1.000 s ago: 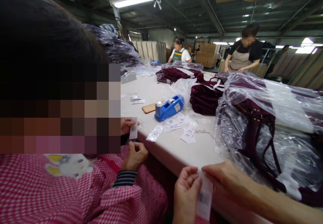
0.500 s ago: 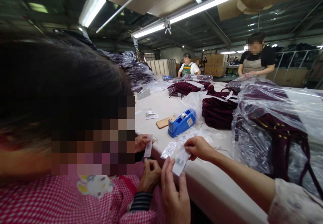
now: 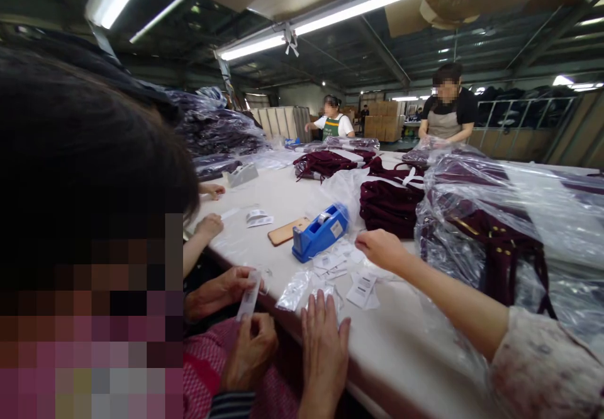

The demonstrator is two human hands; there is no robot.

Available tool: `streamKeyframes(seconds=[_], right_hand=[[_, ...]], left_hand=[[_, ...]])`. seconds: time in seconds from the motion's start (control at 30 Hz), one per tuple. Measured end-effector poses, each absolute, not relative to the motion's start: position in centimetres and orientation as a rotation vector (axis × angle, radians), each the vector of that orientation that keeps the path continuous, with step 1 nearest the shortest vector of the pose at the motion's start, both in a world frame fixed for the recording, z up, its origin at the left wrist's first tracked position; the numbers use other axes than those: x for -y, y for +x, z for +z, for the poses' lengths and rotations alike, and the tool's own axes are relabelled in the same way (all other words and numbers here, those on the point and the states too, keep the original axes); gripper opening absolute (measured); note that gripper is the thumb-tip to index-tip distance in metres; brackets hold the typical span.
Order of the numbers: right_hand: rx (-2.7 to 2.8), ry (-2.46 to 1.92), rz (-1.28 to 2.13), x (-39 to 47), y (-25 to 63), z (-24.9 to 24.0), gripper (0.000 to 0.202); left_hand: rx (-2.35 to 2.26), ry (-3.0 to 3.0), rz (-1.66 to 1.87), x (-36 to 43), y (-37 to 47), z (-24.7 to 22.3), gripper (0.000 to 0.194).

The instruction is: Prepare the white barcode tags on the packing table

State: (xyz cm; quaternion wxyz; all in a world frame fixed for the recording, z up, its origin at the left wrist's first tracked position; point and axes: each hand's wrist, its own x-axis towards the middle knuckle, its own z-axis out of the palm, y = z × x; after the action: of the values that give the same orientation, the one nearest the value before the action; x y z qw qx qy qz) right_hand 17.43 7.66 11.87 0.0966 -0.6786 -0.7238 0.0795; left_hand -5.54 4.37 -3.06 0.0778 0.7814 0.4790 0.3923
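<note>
My left hand (image 3: 325, 343) lies flat at the table's near edge, fingers stretched out over a clear plastic packet (image 3: 336, 299). My right hand (image 3: 384, 252) reaches forward, fingers bent and pinched together, just right of the blue tape dispenser (image 3: 321, 233). What its fingertips hold, if anything, is hidden. Between my hands are white printed tags (image 3: 362, 290), with more paper tags (image 3: 329, 262) against the dispenser. A shiny clear packet (image 3: 293, 290) rests left of my left fingers. To the left, a co-worker's hands (image 3: 252, 343) hold a white label strip (image 3: 248, 296).
A gold phone (image 3: 287, 231) lies left of the dispenser. Dark maroon garments (image 3: 391, 205) stand bundled behind my right hand, with plastic-wrapped ones (image 3: 500, 230) at the right. A grey tape dispenser (image 3: 241, 175) and loose labels (image 3: 259, 219) are farther left. A co-worker's head blocks the left side.
The barcode tag that was between my hands has left them; tags now show on the table there. My right hand has moved forward and right, and my left has flattened. The view has turned right.
</note>
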Motion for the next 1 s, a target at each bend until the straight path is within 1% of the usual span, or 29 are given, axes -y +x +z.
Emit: streamKeyframes(seconds=[0.13,0.23,0.37,0.43,0.53,0.67,0.83,1.0], right_hand=[[2.290,-2.007,0.224,-5.7,21.5,11.7,0.027],[2.393,-1.975,0.194,-4.9,21.7,10.3,0.025],[2.521,-1.892,0.114,-5.1,20.6,8.6,0.028],[2.578,-1.860,0.071,-5.4,20.0,8.0,0.029],[2.641,-1.832,0.007,-5.6,19.3,7.3,0.027],[2.684,-1.822,-0.013,-5.9,19.1,6.9,0.024],[2.575,-1.968,0.017,-6.6,20.9,7.9,0.025],[2.478,-2.153,0.009,-6.2,22.0,8.1,0.024]], left_hand=[[-1.550,2.590,1.017,-3.7,-2.8,-2.9,0.044],[-1.650,2.623,1.079,-3.2,-2.3,-1.5,0.045],[-1.458,2.650,1.132,-1.8,-0.5,-0.5,0.044],[-1.374,2.662,1.044,-1.2,0.8,-0.7,0.040],[-1.385,2.630,0.890,-0.7,2.1,-1.0,0.034],[-1.397,2.543,0.804,-0.4,2.5,0.2,0.028],[-1.398,2.513,0.751,0.0,2.6,1.9,0.030],[-1.431,2.556,0.786,-0.1,2.7,1.1,0.031]])
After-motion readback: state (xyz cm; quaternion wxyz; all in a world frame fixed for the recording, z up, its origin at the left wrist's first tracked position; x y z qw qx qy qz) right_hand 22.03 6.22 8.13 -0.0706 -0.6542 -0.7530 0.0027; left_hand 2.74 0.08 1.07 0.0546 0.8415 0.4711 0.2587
